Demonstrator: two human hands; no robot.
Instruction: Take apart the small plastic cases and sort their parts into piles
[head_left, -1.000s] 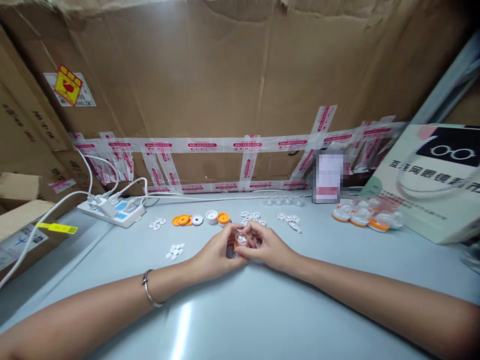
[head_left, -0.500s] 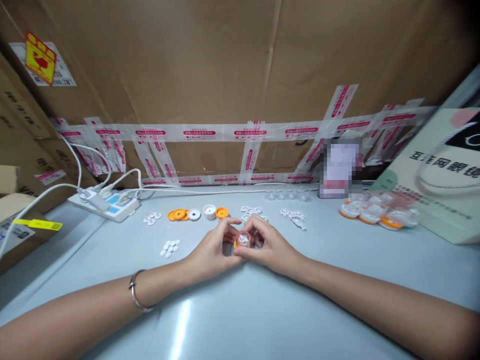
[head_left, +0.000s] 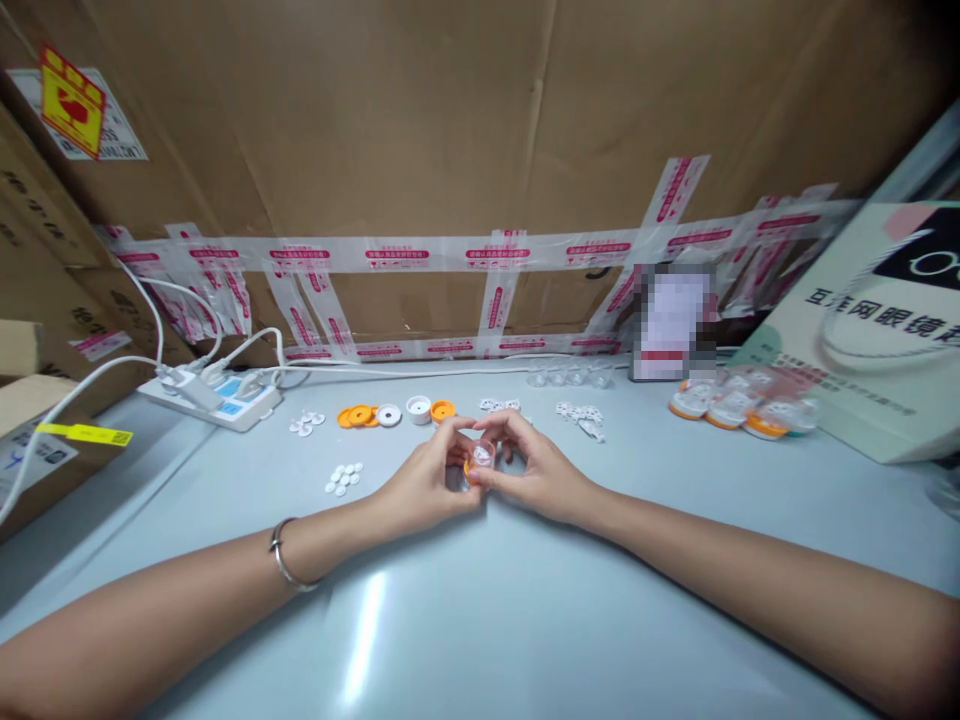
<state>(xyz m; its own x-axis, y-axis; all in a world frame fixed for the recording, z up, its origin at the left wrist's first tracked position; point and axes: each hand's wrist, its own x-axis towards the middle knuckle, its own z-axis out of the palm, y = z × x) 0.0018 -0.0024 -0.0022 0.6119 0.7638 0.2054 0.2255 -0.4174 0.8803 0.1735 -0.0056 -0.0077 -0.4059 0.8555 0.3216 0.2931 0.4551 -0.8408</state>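
Note:
Both my hands meet at the middle of the pale blue table. My left hand, with a metal bracelet on its wrist, and my right hand pinch a small round orange-and-clear case between their fingertips. The fingers of both hands are curled around it, and part of the case is hidden by them. Just behind the hands lie orange discs, a white ring, a white cap and an orange cap.
Small white discs lie in groups. Several finished orange-and-clear cases sit at the right by a printed box. A white power strip with cables is at the left. Taped cardboard walls the back.
The hands have stayed together on the small case, and the fingers have shifted slightly around it. The camera has tilted, so everything sits a bit higher in view.

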